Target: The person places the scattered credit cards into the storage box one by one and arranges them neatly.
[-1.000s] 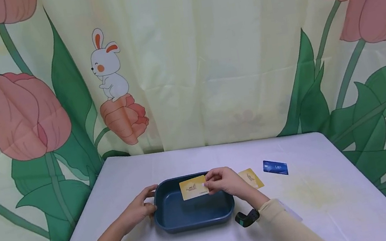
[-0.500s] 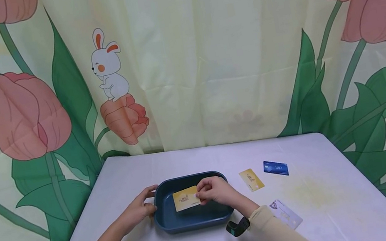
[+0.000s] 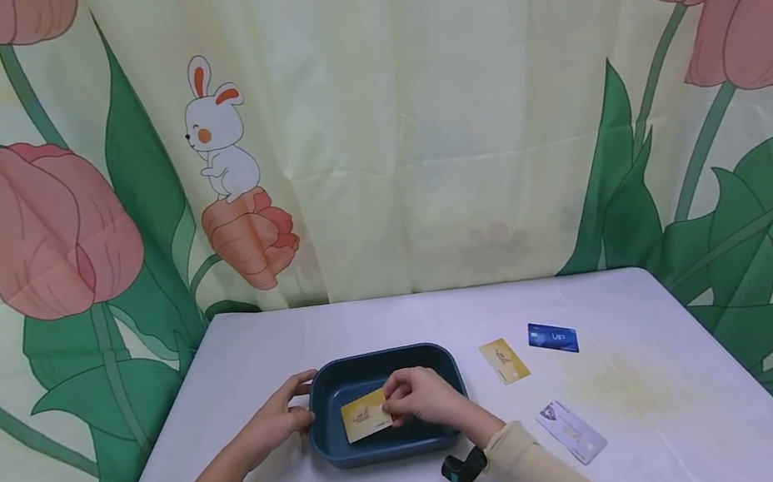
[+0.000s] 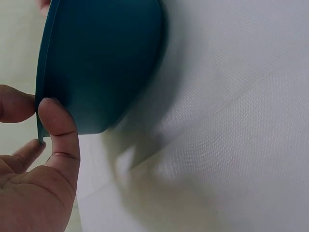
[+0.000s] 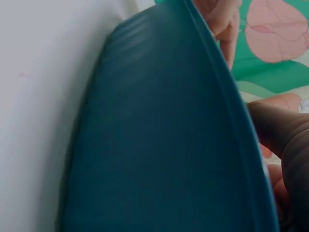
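A dark blue rectangular tray point(image 3: 419, 444) stands on the table in the head view. At its left end my left hand point(image 3: 274, 419) pinches the rim; the left wrist view has the thumb point(image 4: 60, 125) against the outer wall and a finger over the edge. Inside the tray, my right hand point(image 3: 423, 399) pinches the right edge of a gold card point(image 3: 365, 417) between thumb and fingertips. The card lies low and slightly tilted; whether it touches the bottom I cannot tell. From the right wrist the tray's wall point(image 5: 159, 125) hides the card and most fingertips.
Right of the tray lie a second gold card point(image 3: 504, 361), a blue card marked VIP point(image 3: 553, 338) and a silver-white card point(image 3: 572, 431). A white cloth covers the table point(image 3: 665, 466). Behind it hangs a curtain point(image 3: 409, 145) printed with tulips and a rabbit.
My right hand has carried the gold card left and down into the tray. The silver-white card, earlier mostly behind the right sleeve, is now uncovered. My left hand has stayed at the rim.
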The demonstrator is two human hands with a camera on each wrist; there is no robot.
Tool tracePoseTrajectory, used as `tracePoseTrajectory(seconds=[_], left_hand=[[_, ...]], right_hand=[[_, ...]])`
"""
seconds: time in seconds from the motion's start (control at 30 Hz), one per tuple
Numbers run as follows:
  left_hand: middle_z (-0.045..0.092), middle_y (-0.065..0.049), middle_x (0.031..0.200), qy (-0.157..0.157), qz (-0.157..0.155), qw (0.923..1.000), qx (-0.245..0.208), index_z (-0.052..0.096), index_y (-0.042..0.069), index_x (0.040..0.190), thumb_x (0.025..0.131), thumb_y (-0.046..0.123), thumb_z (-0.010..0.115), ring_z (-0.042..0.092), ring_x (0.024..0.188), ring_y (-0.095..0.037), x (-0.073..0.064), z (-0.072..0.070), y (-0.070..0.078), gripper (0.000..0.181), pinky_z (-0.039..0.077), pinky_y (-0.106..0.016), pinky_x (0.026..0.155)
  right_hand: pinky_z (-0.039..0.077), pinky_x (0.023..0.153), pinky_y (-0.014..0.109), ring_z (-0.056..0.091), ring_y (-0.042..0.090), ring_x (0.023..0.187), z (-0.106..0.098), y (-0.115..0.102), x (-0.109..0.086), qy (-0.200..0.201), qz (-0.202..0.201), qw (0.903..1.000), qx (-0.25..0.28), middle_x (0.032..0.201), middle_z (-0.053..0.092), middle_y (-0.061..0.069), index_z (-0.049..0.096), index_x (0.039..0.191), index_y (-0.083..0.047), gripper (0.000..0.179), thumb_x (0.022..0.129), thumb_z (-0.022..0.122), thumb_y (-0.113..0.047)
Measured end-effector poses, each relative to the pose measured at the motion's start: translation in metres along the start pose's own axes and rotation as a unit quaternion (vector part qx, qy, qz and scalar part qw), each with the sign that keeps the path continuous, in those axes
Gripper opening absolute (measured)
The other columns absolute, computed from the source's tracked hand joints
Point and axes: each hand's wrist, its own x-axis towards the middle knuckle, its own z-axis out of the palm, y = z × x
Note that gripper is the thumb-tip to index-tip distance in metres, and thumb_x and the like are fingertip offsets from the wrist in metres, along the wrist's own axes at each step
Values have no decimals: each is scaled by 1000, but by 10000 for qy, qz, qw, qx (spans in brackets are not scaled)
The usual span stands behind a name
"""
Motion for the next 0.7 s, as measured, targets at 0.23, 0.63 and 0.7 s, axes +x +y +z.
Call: tracePoseTrajectory(seconds=[0.23,0.63,0.7], left_hand=[[42,-23,156,14,4,10000,20,36,14,158,88,7,61,62,91,-23,1,1,-1,75,53,-40,84],[41,-24,157,-37,21,10000,-85,35,13,158,88,5,61,62,88,-24,0,0,-2,75,52,-38,81],[41,-24,157,-35,7,10000,-91,36,13,158,88,5,61,61,88,-24,0,-1,-2,75,52,-37,81]], right_hand=[[62,69,35,72,15,69,13,3,3,-20,195,9998,-58,92,77,9,68,106,0,15,93,72,-7],[61,68,32,72,17,66,23,-1,1,-51,250,9991,-349,81,76,4,68,119,-4,29,91,75,-6],[61,69,32,72,17,66,24,-1,0,-69,308,9988,-363,80,76,4,68,118,-4,28,91,75,-7]])
